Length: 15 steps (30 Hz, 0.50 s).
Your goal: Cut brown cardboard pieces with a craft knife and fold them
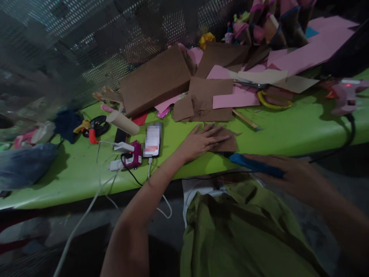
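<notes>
My left hand [203,141] lies flat with its fingers stretched over a small piece of brown cardboard [229,141] near the table's front edge. In my right hand [291,175] is a long blue hand tool [256,165], its front end at the lower edge of that piece. Whether the tool is a cutter or a stapler I cannot make out, as its working end is dark. Just beyond my left hand is a larger brown sheet [211,86] with a pink paper strip [235,101] on it. A pencil-like stick [246,120] rests to the right.
Left of my arm are a phone [152,139] with a cable, a purple power adapter [137,156] and a cardboard tube [122,122]. A brown box [155,82] stands behind. On the right are a yellow tape ring [273,104] and a pink glue gun [346,96]. A cord crosses the front edge.
</notes>
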### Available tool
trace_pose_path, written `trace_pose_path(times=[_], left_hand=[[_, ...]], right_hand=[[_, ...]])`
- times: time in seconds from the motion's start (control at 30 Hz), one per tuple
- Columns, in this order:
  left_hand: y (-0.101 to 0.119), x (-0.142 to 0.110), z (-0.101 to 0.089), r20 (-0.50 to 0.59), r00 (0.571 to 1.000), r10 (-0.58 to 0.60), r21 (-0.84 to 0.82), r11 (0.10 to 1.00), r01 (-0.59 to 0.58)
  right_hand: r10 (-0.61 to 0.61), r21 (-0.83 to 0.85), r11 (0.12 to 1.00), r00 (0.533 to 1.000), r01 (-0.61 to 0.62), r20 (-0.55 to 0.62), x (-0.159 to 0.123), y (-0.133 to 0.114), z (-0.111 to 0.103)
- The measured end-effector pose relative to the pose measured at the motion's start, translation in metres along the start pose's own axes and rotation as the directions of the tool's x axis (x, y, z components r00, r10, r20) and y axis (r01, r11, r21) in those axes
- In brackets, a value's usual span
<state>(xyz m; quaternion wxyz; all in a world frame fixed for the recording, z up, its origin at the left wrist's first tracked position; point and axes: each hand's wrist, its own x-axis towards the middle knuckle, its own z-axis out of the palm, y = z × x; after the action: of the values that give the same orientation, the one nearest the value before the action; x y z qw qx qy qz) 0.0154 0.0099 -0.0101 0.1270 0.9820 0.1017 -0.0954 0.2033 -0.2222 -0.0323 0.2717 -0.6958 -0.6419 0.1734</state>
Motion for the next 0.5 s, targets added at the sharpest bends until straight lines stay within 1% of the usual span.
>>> trace_pose_path(times=[0.13, 0.27, 0.4, 0.5], left_hand=[[-0.003, 0.000, 0.001, 0.000, 1.000, 0.017, -0.049, 0.999, -0.017], [-0.005, 0.000, 0.001, 0.008, 1.000, 0.008, -0.086, 0.996, -0.007], [-0.005, 0.001, 0.001, 0.009, 1.000, 0.011, -0.092, 0.996, -0.010], [-0.006, 0.001, 0.001, 0.009, 1.000, 0.013, -0.096, 0.995, -0.012]], right_hand=[[-0.015, -0.011, 1.000, 0.999, 0.015, -0.033, 0.002, -0.003, 0.005], [-0.052, -0.033, 0.998, 0.998, 0.050, -0.035, 0.000, -0.001, 0.004], [-0.085, -0.084, 0.993, 0.994, 0.078, -0.074, 0.000, -0.003, 0.007], [-0.090, -0.076, 0.994, 0.991, 0.082, -0.104, 0.003, -0.008, 0.013]])
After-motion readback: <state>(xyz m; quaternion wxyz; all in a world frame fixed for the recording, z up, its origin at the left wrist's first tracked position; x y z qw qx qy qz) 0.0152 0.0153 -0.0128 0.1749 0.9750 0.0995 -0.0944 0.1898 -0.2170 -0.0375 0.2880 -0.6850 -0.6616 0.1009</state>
